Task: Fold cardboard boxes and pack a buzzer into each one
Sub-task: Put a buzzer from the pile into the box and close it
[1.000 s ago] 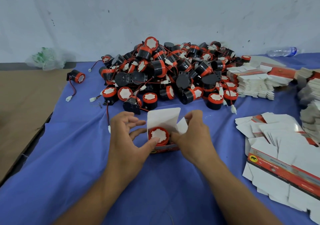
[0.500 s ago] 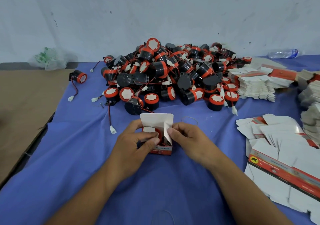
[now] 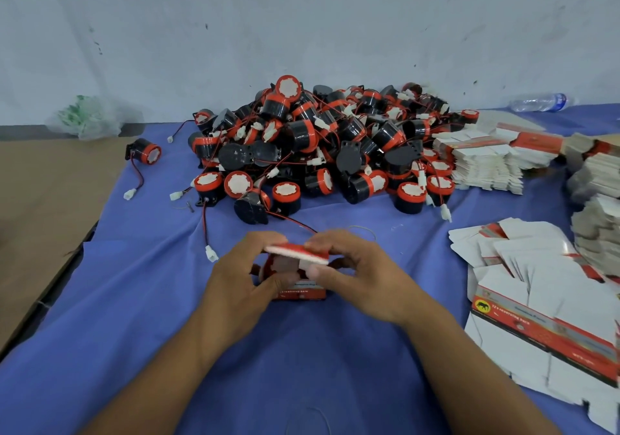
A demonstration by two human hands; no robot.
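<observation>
A small red and white cardboard box [image 3: 302,292] stands on the blue cloth [image 3: 151,300] in front of me. Its top flap [image 3: 295,252] is folded down almost level over the opening, so the buzzer inside is hidden. My left hand [image 3: 241,287] grips the box's left side, thumb on its front. My right hand [image 3: 362,277] pinches the flap's right end, fingers on top and thumb below. A big pile of black and red buzzers [image 3: 322,146] with red wires lies behind the box.
Flat unfolded boxes [image 3: 536,300] are spread at the right, with stacks [image 3: 486,163] of them behind. One loose buzzer [image 3: 146,151] lies at the left by the brown cardboard [image 3: 43,206]. A water bottle [image 3: 540,102] and a plastic bag [image 3: 87,119] lie by the wall.
The upright top flap has been folded down over the box opening, covering the buzzer. Both hands have closed in on the box top.
</observation>
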